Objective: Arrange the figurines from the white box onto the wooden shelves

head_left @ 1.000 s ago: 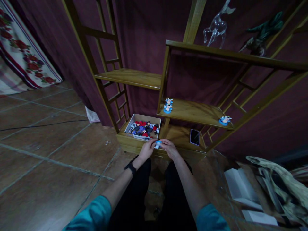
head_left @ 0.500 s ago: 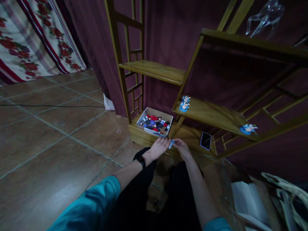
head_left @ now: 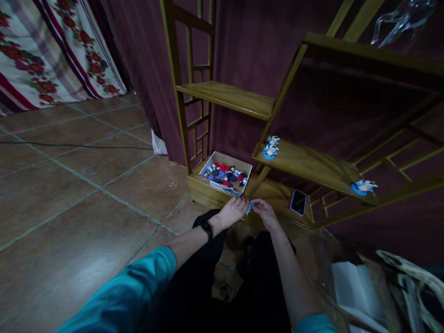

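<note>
Being pinched in the right hand's (head_left: 265, 213) fingertips, a small blue figure (head_left: 249, 209) is held low, before the bottom shelf's front edge; the left hand (head_left: 234, 210) is cupped against it, presumably as a steady, though its hidden fingertips leave the grip impossible to tell. The box (head_left: 239, 165) of mixed toys (head_left: 226, 175) is set close by, likely for easy reach; the phone (head_left: 298, 202) is laid aside, seemingly out of the way.
</note>
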A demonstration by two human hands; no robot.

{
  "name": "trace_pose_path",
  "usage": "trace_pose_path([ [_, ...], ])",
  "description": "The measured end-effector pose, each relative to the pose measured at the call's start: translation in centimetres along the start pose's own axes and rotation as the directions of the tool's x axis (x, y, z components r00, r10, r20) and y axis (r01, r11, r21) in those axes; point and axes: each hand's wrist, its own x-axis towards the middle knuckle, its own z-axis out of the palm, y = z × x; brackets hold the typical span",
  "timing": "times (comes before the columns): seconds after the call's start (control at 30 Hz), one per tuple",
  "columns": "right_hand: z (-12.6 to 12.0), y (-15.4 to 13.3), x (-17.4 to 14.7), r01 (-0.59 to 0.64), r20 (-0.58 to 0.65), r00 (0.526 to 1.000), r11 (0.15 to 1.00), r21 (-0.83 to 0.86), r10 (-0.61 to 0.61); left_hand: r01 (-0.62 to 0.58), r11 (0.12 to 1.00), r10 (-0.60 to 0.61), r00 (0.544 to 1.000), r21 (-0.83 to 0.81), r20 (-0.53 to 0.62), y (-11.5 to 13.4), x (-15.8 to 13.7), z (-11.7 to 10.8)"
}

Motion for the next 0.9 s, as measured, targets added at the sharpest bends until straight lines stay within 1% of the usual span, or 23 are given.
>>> trace_pose_path([
  [0.13,0.0,0.0,0.0,-0.008,-0.002,1.000,1.000,0.002,0.008,0.012,0.998,-0.012,1.000,-0.063,-0.003,0.0,-0.1,0.0],
  [0.23,0.0,0.0,0.0,-0.016,-0.015,1.000,1.000,0.015,0.017,0.079,0.977,-0.077,0.997,-0.197,0.017,-0.2,-0.2,0.1],
  [0.3,0.0,0.0,0.0,-0.036,-0.018,0.999,0.998,0.056,0.037,0.173,0.921,-0.167,0.985,-0.350,0.047,-0.5,-0.2,0.6],
  [0.33,0.1,-0.1,-0.1,-0.058,-0.019,0.998,0.994,0.089,0.060,0.230,0.864,-0.224,0.972,-0.447,0.066,-0.6,-0.1,0.9],
  [0.37,0.1,-0.2,-0.1,-0.087,-0.019,0.996,0.988,0.128,0.090,0.287,0.780,-0.288,0.953,-0.556,0.089,-0.8,0.0,1.3],
  [0.4,0.2,-0.2,-0.2,-0.120,-0.018,0.992,0.978,0.169,0.124,0.337,0.663,-0.354,0.928,-0.669,0.116,-1.0,0.2,1.8],
  [0.43,0.2,-0.3,-0.2,-0.151,-0.018,0.987,0.966,0.209,0.159,0.367,0.520,-0.405,0.901,-0.771,0.155,-1.2,0.4,2.2],
  [0.47,0.3,-0.4,-0.2,-0.177,-0.014,0.982,0.953,0.244,0.186,0.387,0.353,-0.435,0.874,-0.852,0.216,-1.3,0.7,2.6],
  [0.5,0.3,-0.5,-0.2,-0.196,-0.011,0.978,0.941,0.275,0.207,0.406,0.175,-0.439,0.847,-0.897,0.298,-1.5,0.9,3.0],
  [0.53,0.4,-0.5,-0.2,-0.209,-0.005,0.975,0.930,0.301,0.221,0.422,-0.002,-0.423,0.821,-0.907,0.383,-1.6,1.1,3.3],
  [0.57,0.5,-0.5,-0.1,-0.220,0.003,0.973,0.921,0.322,0.231,0.429,-0.161,-0.390,0.799,-0.889,0.457,-1.8,1.3,3.5],
  [0.6,0.5,-0.4,0.0,-0.229,0.008,0.971,0.912,0.340,0.240,0.435,-0.292,-0.354,0.778,-0.852,0.519,-1.9,1.4,3.6],
  [0.63,0.6,-0.3,0.1,-0.235,0.009,0.969,0.904,0.356,0.248,0.439,-0.398,-0.319,0.757,-0.806,0.570,-2.0,1.5,3.6],
  [0.67,0.7,-0.2,0.2,-0.239,0.008,0.967,0.897,0.371,0.254,0.439,-0.480,-0.292,0.736,-0.760,0.610,-2.2,1.6,3.6],
  [0.73,0.9,0.1,0.5,-0.245,0.006,0.965,0.885,0.396,0.264,0.427,-0.590,-0.272,0.694,-0.685,0.667,-2.3,1.6,3.6],
  [0.8,1.1,0.2,0.7,-0.250,0.009,0.963,0.875,0.414,0.271,0.404,-0.656,-0.274,0.660,-0.638,0.700,-2.5,1.7,3.6],
  [0.9,1.4,0.4,1.1,-0.260,0.001,0.958,0.867,0.425,0.287,0.366,-0.709,-0.289,0.630,-0.603,0.721,-2.5,1.8,3.7],
])
